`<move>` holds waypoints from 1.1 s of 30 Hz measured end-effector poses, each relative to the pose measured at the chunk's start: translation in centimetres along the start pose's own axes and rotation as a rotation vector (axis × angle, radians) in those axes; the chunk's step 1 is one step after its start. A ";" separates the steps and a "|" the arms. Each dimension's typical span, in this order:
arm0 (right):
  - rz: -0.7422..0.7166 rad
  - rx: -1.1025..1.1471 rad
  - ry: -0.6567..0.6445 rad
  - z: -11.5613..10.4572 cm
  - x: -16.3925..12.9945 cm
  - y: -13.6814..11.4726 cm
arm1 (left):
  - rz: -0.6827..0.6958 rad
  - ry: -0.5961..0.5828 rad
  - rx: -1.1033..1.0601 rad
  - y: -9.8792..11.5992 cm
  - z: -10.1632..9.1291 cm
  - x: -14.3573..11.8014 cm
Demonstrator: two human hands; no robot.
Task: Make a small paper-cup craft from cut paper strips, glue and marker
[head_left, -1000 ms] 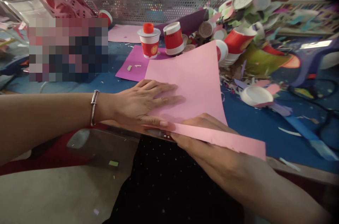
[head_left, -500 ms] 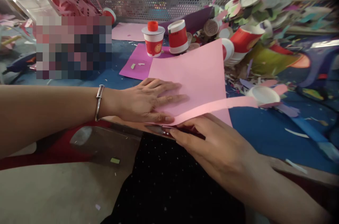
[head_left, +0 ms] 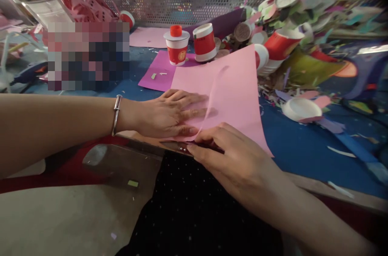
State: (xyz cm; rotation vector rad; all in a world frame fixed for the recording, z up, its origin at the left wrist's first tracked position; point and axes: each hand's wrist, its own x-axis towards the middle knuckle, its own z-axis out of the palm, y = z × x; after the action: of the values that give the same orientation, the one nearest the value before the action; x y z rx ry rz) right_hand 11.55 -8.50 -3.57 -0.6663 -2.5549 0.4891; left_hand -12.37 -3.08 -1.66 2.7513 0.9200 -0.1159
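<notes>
A pink paper sheet [head_left: 236, 86] lies at the table's front edge, its right side bowed up. My left hand [head_left: 172, 114] rests flat on its lower left part, fingers spread. A narrow pink strip [head_left: 216, 86] curls up over the sheet from near my left thumb. My right hand [head_left: 230, 147], closed at the table edge beside that thumb, grips a dark, pointed, blade-like tool [head_left: 172, 145] bearing two pale dots. My fingers hide most of the tool, and its exact kind cannot be made out.
Purple paper [head_left: 153, 68] lies behind, with a lidded red-and-white cup [head_left: 177, 52] on it. An upturned cup [head_left: 204, 42] stands beside it. Heaped cups and paper scraps [head_left: 297, 13] fill the right back, near a white paper lid [head_left: 301, 109]. A glue gun [head_left: 28, 73] lies left.
The pink strip has swung from pointing right to curling up and away over the sheet. My right hand has shifted slightly left along the edge. My left hand stays on the sheet.
</notes>
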 end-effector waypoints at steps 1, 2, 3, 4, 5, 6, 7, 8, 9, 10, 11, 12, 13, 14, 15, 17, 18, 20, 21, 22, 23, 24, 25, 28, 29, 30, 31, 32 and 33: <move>0.002 -0.002 0.005 0.1 0.2 -0.1 | 0.007 0.002 0.007 -0.1 0.1 0.0; 0.007 -0.005 0.009 0.2 0.4 -0.2 | 0.012 0.005 0.015 -0.2 0.2 0.0; 0.009 -0.009 0.022 0.3 0.5 -0.3 | 0.020 0.005 0.024 -0.3 0.4 -0.1; 0.008 -0.010 0.033 0.5 0.7 -0.4 | 0.030 0.002 0.034 -0.4 0.5 -0.1; 0.004 -0.011 0.043 0.6 0.9 -0.5 | 0.035 -0.004 0.042 -0.5 0.5 -0.1; -0.002 -0.008 0.048 0.8 1.0 -0.7 | 0.038 -0.011 0.046 -0.5 0.6 -0.1; -0.008 -0.005 0.056 1.0 1.2 -0.8 | 0.036 -0.014 0.047 -0.5 0.6 -0.1; -0.014 -0.006 0.060 1.2 1.3 -1.0 | 0.030 -0.016 0.043 -0.5 0.5 -0.1; -0.020 -0.010 0.061 1.4 1.4 -1.1 | 0.022 -0.018 0.038 -0.5 0.4 -0.1; -0.025 -0.014 0.058 1.6 1.6 -1.2 | 0.012 -0.020 0.032 -0.4 0.3 -0.1; -0.031 -0.017 0.056 1.7 1.7 -1.3 | 0.011 -0.026 0.029 -0.4 0.1 -0.1; -0.038 -0.018 0.054 1.9 1.8 -1.4 | 0.012 -0.037 0.028 -0.3 0.0 -0.1; -0.041 -0.015 0.053 2.0 2.0 -1.4 | 0.014 -0.049 0.027 -0.3 -0.1 -0.1; -0.042 -0.008 0.054 2.2 2.1 -1.5 | 0.017 -0.060 0.026 -0.2 -0.3 -0.1; -0.038 -0.001 0.062 2.3 2.2 -1.5 | 0.022 -0.064 0.025 -0.2 -0.3 -0.2; -0.033 0.007 0.086 2.6 2.4 -1.6 | 0.043 -0.057 0.025 -0.3 -0.4 -0.3; -0.032 0.007 0.098 2.7 2.4 -1.6 | 0.048 -0.049 0.027 -0.3 -0.4 -0.3; -0.035 0.004 0.113 3.0 2.5 -1.7 | 0.045 -0.044 0.037 -0.2 -0.3 -0.3; -0.038 0.004 0.117 3.1 2.5 -1.8 | 0.040 -0.048 0.043 -0.2 -0.3 -0.3; -0.040 0.004 0.121 3.3 2.5 -1.9 | 0.035 -0.050 0.049 -0.1 -0.3 -0.2; -0.042 0.001 0.125 3.4 2.5 -1.9 | 0.033 -0.051 0.055 -0.1 -0.3 -0.2; -0.044 -0.004 0.135 3.6 2.6 -2.0 | 0.036 -0.049 0.060 -0.1 -0.3 -0.2; -0.045 -0.012 0.144 3.7 2.6 -2.0 | 0.040 -0.045 0.063 -0.1 -0.3 -0.2; -0.067 -0.033 0.167 4.3 2.8 -2.2 | 0.059 -0.034 0.062 -0.3 -0.3 -0.2; -0.076 -0.037 0.171 4.4 2.8 -2.3 | 0.065 -0.033 0.061 -0.4 -0.2 -0.2; -0.082 -0.039 0.176 4.5 2.7 -2.4 | 0.069 -0.030 0.059 -0.5 -0.1 -0.2; -0.081 -0.035 0.179 4.4 2.6 -2.6 | 0.066 -0.025 0.057 -0.5 0.0 -0.2; -0.076 -0.026 0.181 4.3 2.4 -2.7 | 0.057 -0.015 0.054 -0.5 0.2 -0.2; -0.070 -0.014 0.180 4.1 2.1 -2.8 | 0.041 -0.006 0.053 -0.4 0.3 -0.2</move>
State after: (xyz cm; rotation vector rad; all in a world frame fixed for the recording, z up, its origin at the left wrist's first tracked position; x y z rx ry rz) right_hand 6.76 -10.58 -5.07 -0.5954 -2.4053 0.3703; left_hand -12.77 -2.96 -1.97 2.8149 0.8703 -0.1426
